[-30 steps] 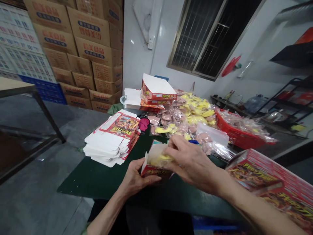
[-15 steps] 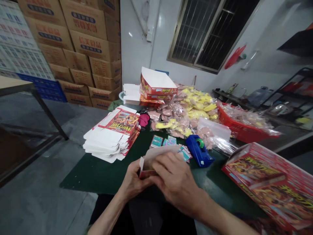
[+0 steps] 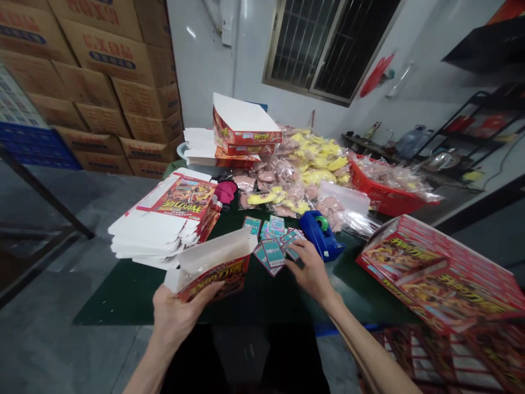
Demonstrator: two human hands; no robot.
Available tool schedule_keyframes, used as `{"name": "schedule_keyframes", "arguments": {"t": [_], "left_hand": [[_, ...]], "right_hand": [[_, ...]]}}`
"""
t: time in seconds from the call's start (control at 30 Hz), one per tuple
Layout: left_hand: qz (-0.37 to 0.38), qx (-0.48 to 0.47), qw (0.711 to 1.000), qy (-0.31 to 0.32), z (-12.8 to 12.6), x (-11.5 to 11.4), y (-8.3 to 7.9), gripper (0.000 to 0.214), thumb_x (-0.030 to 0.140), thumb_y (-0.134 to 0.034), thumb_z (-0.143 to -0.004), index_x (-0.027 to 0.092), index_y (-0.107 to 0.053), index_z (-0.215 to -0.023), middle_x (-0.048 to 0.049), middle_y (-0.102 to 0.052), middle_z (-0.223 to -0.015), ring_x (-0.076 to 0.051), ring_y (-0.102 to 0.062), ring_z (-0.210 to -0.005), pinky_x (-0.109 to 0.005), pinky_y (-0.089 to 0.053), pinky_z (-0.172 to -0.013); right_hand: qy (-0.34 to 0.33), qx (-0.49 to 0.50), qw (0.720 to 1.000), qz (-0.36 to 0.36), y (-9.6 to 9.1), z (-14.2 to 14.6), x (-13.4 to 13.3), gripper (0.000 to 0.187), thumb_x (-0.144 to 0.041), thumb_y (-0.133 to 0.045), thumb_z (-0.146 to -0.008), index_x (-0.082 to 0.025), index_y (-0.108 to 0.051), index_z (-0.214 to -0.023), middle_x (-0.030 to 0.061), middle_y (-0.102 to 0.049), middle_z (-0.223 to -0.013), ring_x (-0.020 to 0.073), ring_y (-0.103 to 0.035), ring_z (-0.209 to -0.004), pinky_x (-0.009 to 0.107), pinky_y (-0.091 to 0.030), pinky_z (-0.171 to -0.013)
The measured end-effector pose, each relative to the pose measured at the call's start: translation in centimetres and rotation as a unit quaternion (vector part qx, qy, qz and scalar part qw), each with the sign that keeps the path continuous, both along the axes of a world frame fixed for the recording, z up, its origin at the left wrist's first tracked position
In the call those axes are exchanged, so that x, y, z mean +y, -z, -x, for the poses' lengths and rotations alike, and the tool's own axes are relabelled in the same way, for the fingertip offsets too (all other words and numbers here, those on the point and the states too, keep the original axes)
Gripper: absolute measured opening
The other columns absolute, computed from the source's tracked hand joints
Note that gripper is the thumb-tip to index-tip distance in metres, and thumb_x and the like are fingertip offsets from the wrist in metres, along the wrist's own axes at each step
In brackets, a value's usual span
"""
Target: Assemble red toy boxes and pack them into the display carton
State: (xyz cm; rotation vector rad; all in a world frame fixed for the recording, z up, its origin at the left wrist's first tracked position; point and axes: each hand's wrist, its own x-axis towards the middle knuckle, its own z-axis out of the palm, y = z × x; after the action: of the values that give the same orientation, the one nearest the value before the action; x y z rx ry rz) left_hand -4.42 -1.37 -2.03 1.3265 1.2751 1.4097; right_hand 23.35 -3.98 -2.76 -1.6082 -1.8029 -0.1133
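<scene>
My left hand (image 3: 180,314) grips a small red printed carton (image 3: 227,278) with thumb on the front. The carton is tilted, its white top flap raised and its mouth showing; what lies inside I cannot make out. My right hand (image 3: 309,271) is open over the right side of a loose group of teal-and-white cards (image 3: 273,253), fingers apart and fingertips at the cards. Whether it lifts any card I cannot tell. Just behind that hand stands a blue tape dispenser (image 3: 322,235) with a green roll.
Flat unfolded cartons (image 3: 151,235) are stacked on the left of the green table (image 3: 123,295). Bagged pink and yellow pieces (image 3: 311,158) heap at the back, near a red basket (image 3: 381,191). Larger display boxes (image 3: 246,128) stand behind; a packed carton row (image 3: 443,273) lies right.
My hands have parted: the left has moved left with the carton, and the right has left it and gone to the cards. The view has shifted slightly to the right.
</scene>
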Motion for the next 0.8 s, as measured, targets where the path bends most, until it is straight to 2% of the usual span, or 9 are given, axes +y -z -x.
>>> {"name": "schedule_keyframes", "arguments": {"t": [0.07, 0.1, 0.2, 0.33, 0.37, 0.47, 0.6, 0.7, 0.8], "left_hand": [[-0.006, 0.009, 1.0, 0.003, -0.1, 0.2, 0.3, 0.035, 0.032, -0.08, -0.051, 0.013, -0.069, -0.079, -0.0054, -0.074, -0.075, -0.024, -0.07, -0.065, -0.033, -0.06, -0.064], [-0.008, 0.016, 1.0, -0.002, -0.1, 0.3, 0.4, 0.034, 0.032, -0.08, -0.051, 0.013, -0.069, -0.078, -0.0055, -0.074, -0.075, -0.024, -0.07, -0.065, -0.033, -0.06, -0.064], [-0.021, 0.041, 0.999, -0.009, 0.1, 0.6, 0.6, 0.031, 0.031, -0.08, -0.05, 0.013, -0.068, -0.072, -0.0045, -0.073, -0.069, -0.024, -0.069, -0.061, -0.032, -0.06, -0.061], [-0.044, 0.036, 0.998, -0.005, 0.3, 0.7, 0.7, 0.031, 0.029, -0.081, -0.048, 0.014, -0.067, -0.073, -0.0032, -0.073, -0.069, -0.023, -0.07, -0.062, -0.031, -0.061, -0.064], [-0.039, 0.028, 0.999, -0.005, 0.3, 0.7, 0.7, 0.032, 0.029, -0.081, -0.048, 0.014, -0.067, -0.073, -0.0033, -0.073, -0.069, -0.023, -0.07, -0.062, -0.031, -0.061, -0.064], [-0.023, -0.007, 1.0, -0.019, 0.1, 0.4, 0.3, 0.034, 0.03, -0.081, -0.049, 0.013, -0.068, -0.076, -0.0042, -0.074, -0.073, -0.023, -0.07, -0.064, -0.032, -0.061, -0.065], [-0.018, -0.031, 0.999, -0.02, 0.2, 0.5, 0.2, 0.039, 0.027, -0.083, -0.045, 0.013, -0.069, -0.079, -0.0047, -0.074, -0.075, -0.025, -0.07, -0.068, -0.033, -0.061, -0.067], [-0.011, -0.046, 0.999, -0.027, 0.6, 0.8, 0.9, 0.043, 0.025, -0.083, -0.044, 0.014, -0.068, -0.082, -0.0039, -0.074, -0.079, -0.024, -0.07, -0.071, -0.032, -0.061, -0.069], [-0.011, -0.064, 0.997, -0.038, 1.0, 1.1, 1.8, 0.043, 0.026, -0.082, -0.045, 0.014, -0.067, -0.084, -0.0034, -0.074, -0.079, -0.023, -0.069, -0.069, -0.032, -0.061, -0.067]], "right_hand": [[-0.054, -0.053, 0.995, 0.06, 1.2, -0.5, 0.9, 0.032, -0.02, -0.065, -0.077, -0.019, -0.062, -0.109, 0.0137, -0.055, -0.122, 0.0272, -0.052, -0.113, 0.044, -0.046, -0.09], [-0.082, -0.079, 0.989, 0.095, 1.4, -0.7, 1.4, 0.034, -0.02, -0.066, -0.077, -0.019, -0.061, -0.111, 0.0137, -0.055, -0.122, 0.0271, -0.051, -0.114, 0.043, -0.045, -0.091], [-0.137, -0.118, 0.972, 0.153, 1.2, -1.4, 3.0, 0.029, -0.025, -0.067, -0.077, -0.018, -0.064, -0.105, 0.009, -0.064, -0.099, 0.0212, -0.06, -0.093, 0.033, -0.048, -0.077], [-0.176, -0.149, 0.961, 0.155, 0.3, -1.9, 4.2, 0.012, -0.028, -0.061, -0.083, -0.017, -0.066, -0.084, 0.0034, -0.061, -0.077, 0.0153, -0.057, -0.074, 0.025, -0.044, -0.065], [-0.18, -0.159, 0.959, 0.149, 0.3, -1.8, 4.2, 0.015, -0.026, -0.056, -0.086, -0.017, -0.066, -0.079, 0.0029, -0.06, -0.075, 0.0148, -0.056, -0.072, 0.025, -0.043, -0.065], [-0.159, -0.177, 0.965, 0.113, 0.8, -0.8, 3.6, 0.021, -0.014, -0.044, -0.088, -0.015, -0.063, -0.078, 0.0048, -0.058, -0.074, 0.0161, -0.054, -0.073, 0.026, -0.041, -0.066], [-0.102, -0.184, 0.977, 0.042, 1.2, 0.0, 3.1, 0.025, -0.006, -0.041, -0.085, -0.013, -0.059, -0.101, 0.0081, -0.06, -0.083, 0.0186, -0.054, -0.078, 0.029, -0.042, -0.07], [-0.048, -0.185, 0.982, -0.009, -0.3, -0.5, 3.7, 0.032, -0.007, -0.035, -0.088, -0.015, -0.058, -0.109, 0.0076, -0.058, -0.081, 0.019, -0.051, -0.078, 0.03, -0.04, -0.071], [-0.016, -0.196, 0.98, -0.034, -2.8, -0.6, 5.2, 0.033, -0.011, -0.03, -0.092, -0.016, -0.06, -0.106, 0.0099, -0.057, -0.086, 0.021, -0.048, -0.087, 0.034, -0.038, -0.076]]}}
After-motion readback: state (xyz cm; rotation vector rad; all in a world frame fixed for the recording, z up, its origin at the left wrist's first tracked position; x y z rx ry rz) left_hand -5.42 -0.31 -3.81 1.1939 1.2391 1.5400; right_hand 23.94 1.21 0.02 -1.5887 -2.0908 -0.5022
